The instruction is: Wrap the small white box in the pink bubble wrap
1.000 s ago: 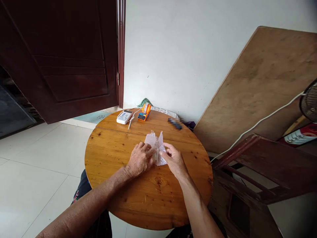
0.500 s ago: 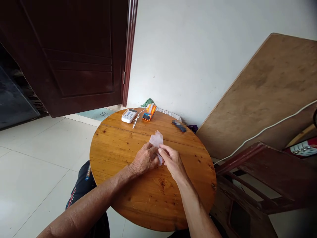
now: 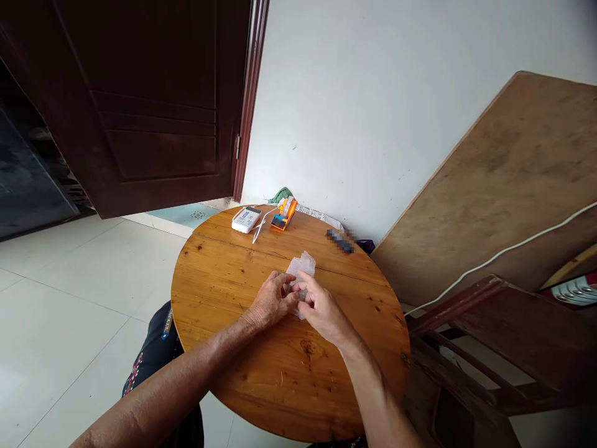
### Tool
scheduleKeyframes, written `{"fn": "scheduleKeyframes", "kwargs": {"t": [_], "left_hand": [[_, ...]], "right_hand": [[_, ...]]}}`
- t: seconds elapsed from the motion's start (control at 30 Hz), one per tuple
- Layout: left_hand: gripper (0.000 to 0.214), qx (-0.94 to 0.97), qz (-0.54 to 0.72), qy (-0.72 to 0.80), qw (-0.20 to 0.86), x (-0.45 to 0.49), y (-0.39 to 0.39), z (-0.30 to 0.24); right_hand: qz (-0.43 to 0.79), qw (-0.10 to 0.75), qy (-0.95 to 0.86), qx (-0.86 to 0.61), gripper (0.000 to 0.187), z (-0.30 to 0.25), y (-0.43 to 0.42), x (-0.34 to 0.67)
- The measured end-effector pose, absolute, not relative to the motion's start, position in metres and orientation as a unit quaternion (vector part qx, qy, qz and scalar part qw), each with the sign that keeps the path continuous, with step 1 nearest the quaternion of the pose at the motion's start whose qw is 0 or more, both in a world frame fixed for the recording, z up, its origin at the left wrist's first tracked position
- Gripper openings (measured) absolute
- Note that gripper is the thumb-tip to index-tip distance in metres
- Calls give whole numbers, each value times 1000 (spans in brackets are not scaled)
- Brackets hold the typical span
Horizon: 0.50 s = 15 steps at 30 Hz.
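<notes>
A small piece of whitish, see-through plastic wrap (image 3: pixel 304 264) lies crumpled on the round wooden table (image 3: pixel 224 280). Over its left side is my left hand (image 3: pixel 273 298), fingers bent and the thumb spread away from them. My right hand (image 3: pixel 321 308) comes in from the other side, with curled fingers apart and fingertips close to those of the left. Both hands cover the middle and lower part of the wrap. Whether anything small lies under the fingers is hidden.
Toward the table's back stand a white device (image 3: pixel 246 219) with a white cable (image 3: pixel 259 229), an orange tape dispenser (image 3: pixel 285 214) and a dark, partly pixelated object (image 3: pixel 340 241). Behind is a white wall (image 3: pixel 373 112). A wooden board (image 3: pixel 504 168) leans at the right.
My fingers have loosened from their close pinch at the wrap and spread apart. More of the thumbs and index fingers shows. The view has shifted slightly.
</notes>
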<state>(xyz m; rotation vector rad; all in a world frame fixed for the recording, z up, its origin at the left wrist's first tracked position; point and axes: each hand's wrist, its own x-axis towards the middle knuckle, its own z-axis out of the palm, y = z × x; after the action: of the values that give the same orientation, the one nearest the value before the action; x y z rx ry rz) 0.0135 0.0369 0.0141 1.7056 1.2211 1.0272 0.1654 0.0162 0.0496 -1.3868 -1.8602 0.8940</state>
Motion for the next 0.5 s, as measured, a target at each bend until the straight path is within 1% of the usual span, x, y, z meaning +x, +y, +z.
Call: {"fn": "scheduleKeyframes", "kwargs": {"t": [0.07, 0.1, 0.17, 0.2, 0.27, 0.4, 0.5], "left_hand": [[40, 674, 401, 489, 382, 16, 36, 13], [42, 675, 401, 491, 377, 17, 36, 12], [46, 677, 403, 494, 369, 18, 36, 11], [47, 679, 403, 494, 364, 19, 36, 10], [47, 686, 403, 492, 352, 19, 36, 8], [51, 705, 410, 480, 323, 18, 33, 5], [55, 742, 399, 458, 285, 16, 29, 5]], "right_hand": [[370, 367, -680, -516, 64, 48, 16, 173], [362, 398, -663, -521, 59, 47, 16, 178], [313, 449, -635, -546, 48, 44, 16, 188], [287, 461, -628, -557, 44, 43, 17, 193], [255, 454, -638, -568, 41, 39, 18, 199], [241, 407, -688, -550, 41, 31, 22, 200], [232, 394, -713, -531, 40, 26, 25, 194]]}}
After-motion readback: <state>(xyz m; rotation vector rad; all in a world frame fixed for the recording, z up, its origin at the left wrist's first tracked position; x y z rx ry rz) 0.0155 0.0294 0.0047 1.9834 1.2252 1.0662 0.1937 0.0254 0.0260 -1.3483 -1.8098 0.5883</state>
